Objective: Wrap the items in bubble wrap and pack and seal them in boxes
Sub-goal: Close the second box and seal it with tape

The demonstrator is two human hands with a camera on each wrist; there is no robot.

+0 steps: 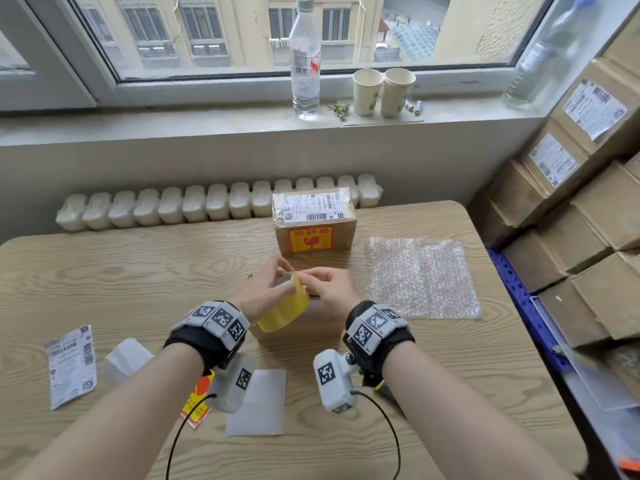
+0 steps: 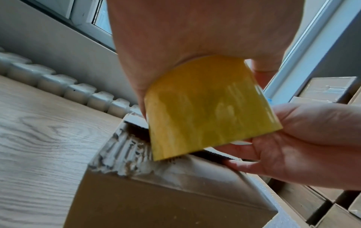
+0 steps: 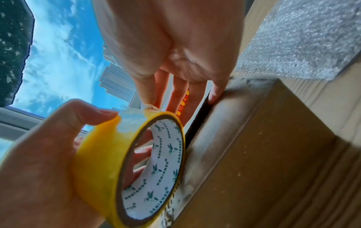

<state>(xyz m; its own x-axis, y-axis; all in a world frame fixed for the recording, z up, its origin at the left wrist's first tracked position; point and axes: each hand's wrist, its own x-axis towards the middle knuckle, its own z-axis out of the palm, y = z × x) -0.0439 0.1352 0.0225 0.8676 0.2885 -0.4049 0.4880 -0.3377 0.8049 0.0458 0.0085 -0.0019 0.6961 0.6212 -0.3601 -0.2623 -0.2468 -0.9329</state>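
Tape roll: a yellow tape roll (image 1: 284,304) is held above the middle of the table, just over a plain cardboard box (image 2: 175,195).
Left hand: the left hand (image 1: 263,289) is wrapped around the roll from the 9 o'clock side, thumb on the outer band and fingers passed through the core.
Right hand: the right hand (image 1: 332,289) is placed at the roll's 3 o'clock side; the loose clear end of the tape is pinched between thumb and forefinger, while the little finger is laid against the box's top edge in the right wrist view.
Hands together: both hands are brought close, meeting at the roll.
Box under the hands: torn paper remnants are seen on one top corner, and a dark gap is visible along a flap.
Second box: a taped box (image 1: 314,220) with a shipping label and an orange fragile sticker is set at 12 o'clock of the hands, near but apart.
Bubble wrap: a flat sheet of bubble wrap (image 1: 422,277) is spread at 3 o'clock.
Table: a wood-grain table (image 1: 104,271) carries loose labels and papers at 7 o'clock.
Windowsill: a water bottle (image 1: 304,60) and two paper cups (image 1: 382,91) are stood at 12 o'clock, far back.
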